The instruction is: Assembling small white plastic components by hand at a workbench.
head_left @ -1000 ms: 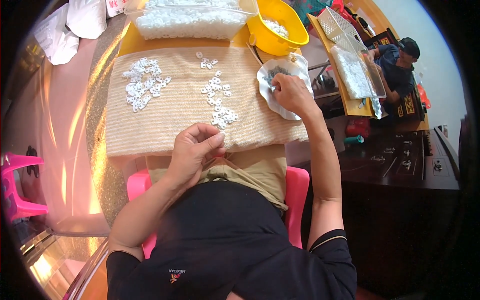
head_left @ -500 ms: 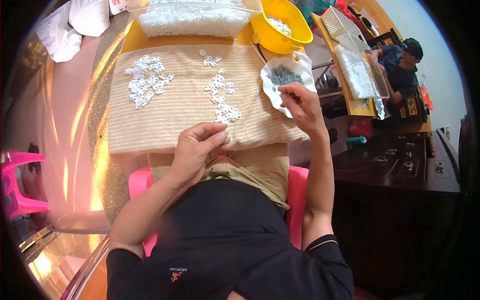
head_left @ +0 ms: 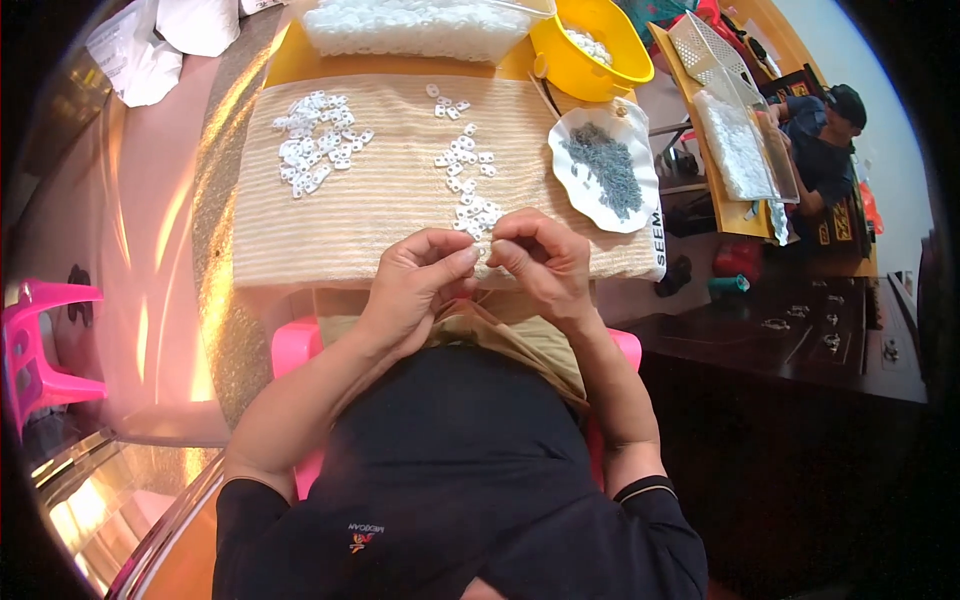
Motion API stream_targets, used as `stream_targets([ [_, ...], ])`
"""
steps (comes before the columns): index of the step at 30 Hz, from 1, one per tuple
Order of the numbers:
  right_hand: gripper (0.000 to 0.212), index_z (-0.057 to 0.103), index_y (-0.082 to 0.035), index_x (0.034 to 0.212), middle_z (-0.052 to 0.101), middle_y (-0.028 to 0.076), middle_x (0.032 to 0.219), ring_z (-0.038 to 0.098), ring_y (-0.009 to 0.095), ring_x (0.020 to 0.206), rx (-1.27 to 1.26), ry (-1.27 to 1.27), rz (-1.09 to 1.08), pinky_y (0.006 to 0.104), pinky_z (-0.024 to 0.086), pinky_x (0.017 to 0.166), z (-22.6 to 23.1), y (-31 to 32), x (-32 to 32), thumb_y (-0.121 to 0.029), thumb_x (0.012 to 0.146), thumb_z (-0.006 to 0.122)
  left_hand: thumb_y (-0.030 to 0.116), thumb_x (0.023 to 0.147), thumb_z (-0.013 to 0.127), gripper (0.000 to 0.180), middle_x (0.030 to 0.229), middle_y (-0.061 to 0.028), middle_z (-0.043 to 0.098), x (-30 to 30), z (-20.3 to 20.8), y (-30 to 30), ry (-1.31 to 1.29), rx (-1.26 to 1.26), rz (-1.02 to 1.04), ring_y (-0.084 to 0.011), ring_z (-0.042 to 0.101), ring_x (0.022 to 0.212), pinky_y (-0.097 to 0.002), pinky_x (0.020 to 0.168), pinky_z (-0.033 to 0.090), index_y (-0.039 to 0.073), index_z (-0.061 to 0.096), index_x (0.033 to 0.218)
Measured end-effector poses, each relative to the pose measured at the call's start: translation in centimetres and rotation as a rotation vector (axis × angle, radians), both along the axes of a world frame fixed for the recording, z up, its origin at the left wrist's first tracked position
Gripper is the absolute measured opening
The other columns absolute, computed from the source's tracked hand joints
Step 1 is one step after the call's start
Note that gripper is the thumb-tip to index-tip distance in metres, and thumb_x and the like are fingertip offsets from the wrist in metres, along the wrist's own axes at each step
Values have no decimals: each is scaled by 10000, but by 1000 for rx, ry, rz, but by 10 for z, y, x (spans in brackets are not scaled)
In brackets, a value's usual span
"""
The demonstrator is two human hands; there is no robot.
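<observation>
My left hand [head_left: 418, 290] is closed in a pinch on a small white plastic piece [head_left: 481, 250] at its fingertips, just past the near side of the cloth. Right beside it, my right hand [head_left: 548, 268] pinches thumb and finger together; anything between them is too small to make out. Beyond the hands, a loose line of small white plastic pieces with holes [head_left: 478, 213] runs away across the striped cloth [head_left: 390, 215]. Farther left lies a larger pile of similar white pieces [head_left: 318, 140]. A white wavy-edged dish [head_left: 571, 203] to the right holds many tiny dark grey parts [head_left: 612, 170].
A clear bin [head_left: 420, 30] full of white pieces stands at the far side, next to a yellow basin [head_left: 630, 60]. On the right, a person [head_left: 820, 135] sits by another bin of white pieces [head_left: 730, 150]. A pink stool [head_left: 45, 350] stands left.
My right hand has moved from the dish of grey parts leftward and nearer, up to the left hand's fingertips. The left hand keeps its pinch. The whole view has shifted slightly.
</observation>
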State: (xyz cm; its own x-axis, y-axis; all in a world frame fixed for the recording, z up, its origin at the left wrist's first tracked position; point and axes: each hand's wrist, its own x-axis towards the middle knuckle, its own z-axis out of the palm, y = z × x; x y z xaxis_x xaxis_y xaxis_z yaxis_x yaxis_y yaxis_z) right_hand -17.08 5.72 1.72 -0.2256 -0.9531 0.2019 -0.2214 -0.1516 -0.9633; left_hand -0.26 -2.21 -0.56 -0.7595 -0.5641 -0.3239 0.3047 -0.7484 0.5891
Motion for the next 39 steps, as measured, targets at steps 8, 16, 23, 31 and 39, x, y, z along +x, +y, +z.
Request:
stream_targets([
  [8, 82, 611, 26, 942, 588, 68, 917, 550, 91, 787, -85, 43, 8, 211, 453, 684, -3, -5, 10, 9, 866, 636, 42, 874, 643, 132, 918, -61, 663, 2, 9, 2, 23, 97, -41, -123, 657, 786, -237, 728, 574, 19, 627, 1003],
  [16, 86, 629, 35, 921, 612, 62, 892, 580, 88, 749, -43, 13, -7, 207, 469, 634, 0, -8, 7, -16, 857, 656, 10, 876, 621, 161, 913, -75, 661, 2, 11, 1, 17, 19, -71, -125, 649, 805, -246, 733, 571, 14, 610, 1037],
  [23, 99, 621, 42, 978, 605, 71, 958, 581, 87, 761, 77, -204, 3, 207, 482, 672, -4, -3, 2, -10, 895, 609, 9, 869, 627, 173, 945, -96, 667, 2, 11, -5, -54, 46, -44, -146, 663, 817, -270, 748, 579, 11, 604, 1041],
  [31, 103, 632, 34, 979, 627, 58, 958, 582, 85, 798, 87, -74, 17, 214, 490, 699, -14, -3, 0, -27, 897, 615, 14, 865, 634, 147, 891, -90, 657, 1, 10, -5, -34, 29, -4, -134, 659, 767, -241, 707, 571, -8, 595, 1005],
  [39, 100, 632, 32, 972, 628, 55, 961, 578, 84, 820, 122, -112, 29, 218, 489, 707, -15, -2, 1, -28, 893, 623, 15, 865, 636, 135, 885, -87, 657, 1, 10, -3, -45, 31, 0, -129, 655, 757, -240, 702, 568, -4, 595, 992],
])
